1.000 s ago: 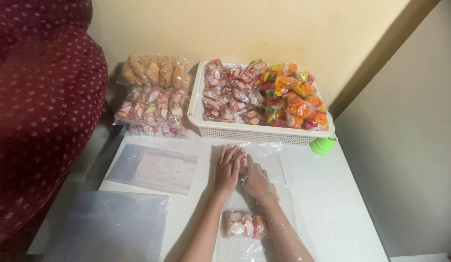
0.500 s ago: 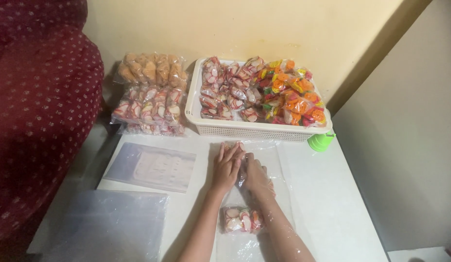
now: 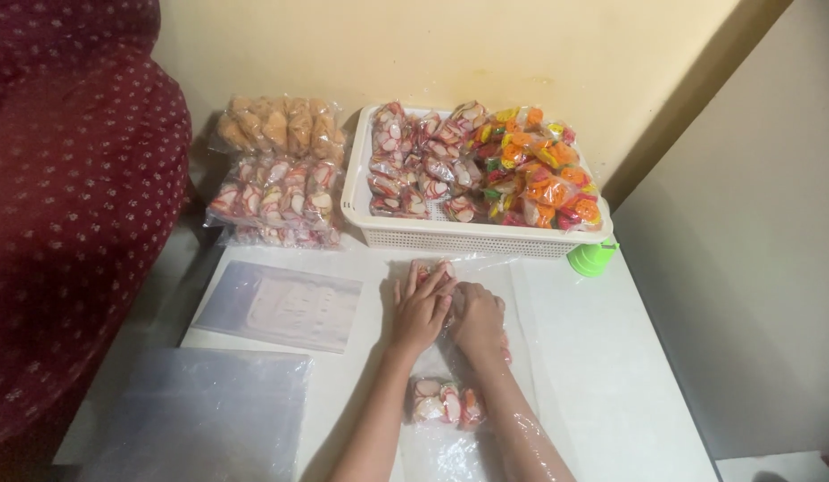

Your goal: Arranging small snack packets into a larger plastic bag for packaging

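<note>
In the head view, the left hand (image 3: 421,308) and the right hand (image 3: 477,321) have stayed pressed flat together on a small candy packet (image 3: 430,271) inside the clear plastic bag (image 3: 522,295) on the desk (image 3: 611,375), each grip released, with another packet (image 3: 446,403) just behind the wrists and the white basket (image 3: 450,234) beyond the fingertips.
</note>
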